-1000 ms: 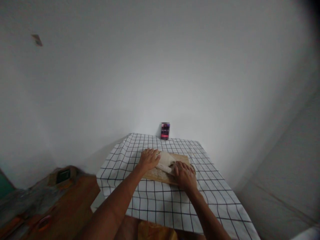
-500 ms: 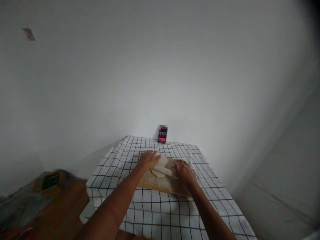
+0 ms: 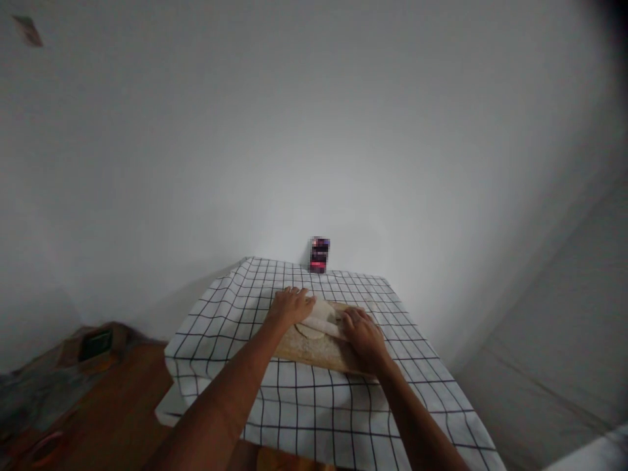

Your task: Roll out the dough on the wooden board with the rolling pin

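A pale rolling pin [image 3: 326, 327] lies slantwise across a flat piece of dough [image 3: 309, 332]. Dough shows on both the near and far sides of the pin. Under them is a floured wooden board [image 3: 314, 356]. My left hand [image 3: 293, 305] rests over the pin's left end, fingers pointing away from me. Over the right end, my right hand [image 3: 362, 332] curls its fingers on the pin. Both hands cover the pin's ends, so these are hidden.
The board sits on a table with a black-and-white checked cloth [image 3: 324, 399]. A small dark, blurred-out object [image 3: 319, 255] stands upright against the wall at the back. A box [image 3: 95, 345] is on the floor at left.
My view has shifted slightly, so the table and board appear a little higher. Both hands stay on the rolling pin; any roll of the pin across the dough is slight.
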Motion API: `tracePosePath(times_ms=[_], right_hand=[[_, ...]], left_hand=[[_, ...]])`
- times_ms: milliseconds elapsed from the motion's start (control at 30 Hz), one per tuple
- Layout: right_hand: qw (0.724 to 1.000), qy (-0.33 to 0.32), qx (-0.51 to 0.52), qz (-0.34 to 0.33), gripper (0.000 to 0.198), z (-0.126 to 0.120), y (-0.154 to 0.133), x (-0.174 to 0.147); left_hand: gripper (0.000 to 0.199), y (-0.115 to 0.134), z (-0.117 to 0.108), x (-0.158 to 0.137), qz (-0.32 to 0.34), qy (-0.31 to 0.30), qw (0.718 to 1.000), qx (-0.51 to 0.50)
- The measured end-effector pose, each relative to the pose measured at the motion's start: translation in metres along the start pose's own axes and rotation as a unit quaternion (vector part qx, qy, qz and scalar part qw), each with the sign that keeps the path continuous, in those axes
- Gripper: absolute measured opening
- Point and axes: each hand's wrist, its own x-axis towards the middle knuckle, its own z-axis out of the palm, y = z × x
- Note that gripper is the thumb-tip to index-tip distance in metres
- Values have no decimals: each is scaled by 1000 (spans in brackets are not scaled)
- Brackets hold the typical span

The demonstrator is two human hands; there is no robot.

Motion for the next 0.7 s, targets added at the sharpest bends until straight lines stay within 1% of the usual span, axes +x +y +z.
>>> tracePosePath(times_ms=[133,233,300,433,500,600,700], right_hand=[[1000,-4,0,-3,33,-5,-6,-8],[1000,-18,4,4,39,-7,-4,-1],[1000,-30,-6,-7,43,-7,0,10],[995,-53,-66,-48,41,-3,12,37],[994,-59,-76,-57,41,1,18,48],[994,-59,-68,-61,41,8,24,54],[996,-52,-53,-47,43,12,25,50]], left_hand=[[44,-1,-4,-12,7,-4,1000,13],[44,0,-5,-11,-5,-10,1000,18],[47,2,-6,-6,-21,-18,999,23],[54,6,-6,13,-60,-71,996,8],[55,6,-4,22,-71,-88,994,-7],[55,4,-1,29,-72,-87,993,-20],[55,4,0,28,-60,-76,995,-19]])
